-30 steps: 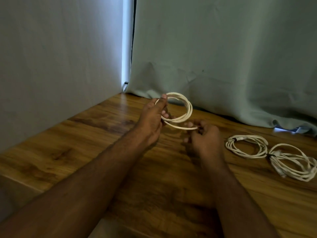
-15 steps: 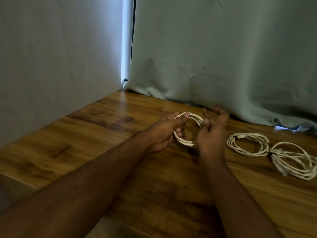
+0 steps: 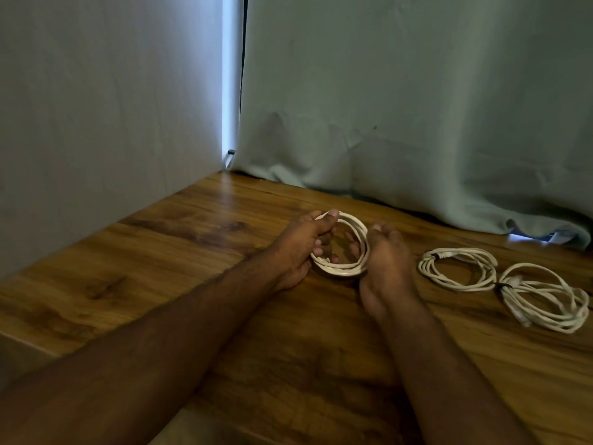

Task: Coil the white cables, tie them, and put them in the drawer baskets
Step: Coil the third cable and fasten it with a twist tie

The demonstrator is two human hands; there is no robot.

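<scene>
A coiled white cable (image 3: pixel 345 269) sits low over the wooden table (image 3: pixel 167 284), held between both hands. My left hand (image 3: pixel 298 248) grips the coil's left side, thumb over the top and fingers curled through the loop. My right hand (image 3: pixel 386 255) holds the coil's right side, its fingers curled round the strands. To the right lie two more coiled white cables: one tied coil (image 3: pixel 457 268) and a looser coil (image 3: pixel 545 300) with a dark tie at its left end. No drawer or basket is in view.
A pale curtain (image 3: pixel 417 123) hangs along the table's back edge, bunched where it meets the wood. A grey wall (image 3: pixel 96 107) closes off the left side. The table's front edge (image 3: pixel 29 340) runs at lower left.
Both hands have lowered the coil from above the table to just over its surface and brought it nearer. The right hand, fingers spread half a second ago, now curls round the coil's right side.
</scene>
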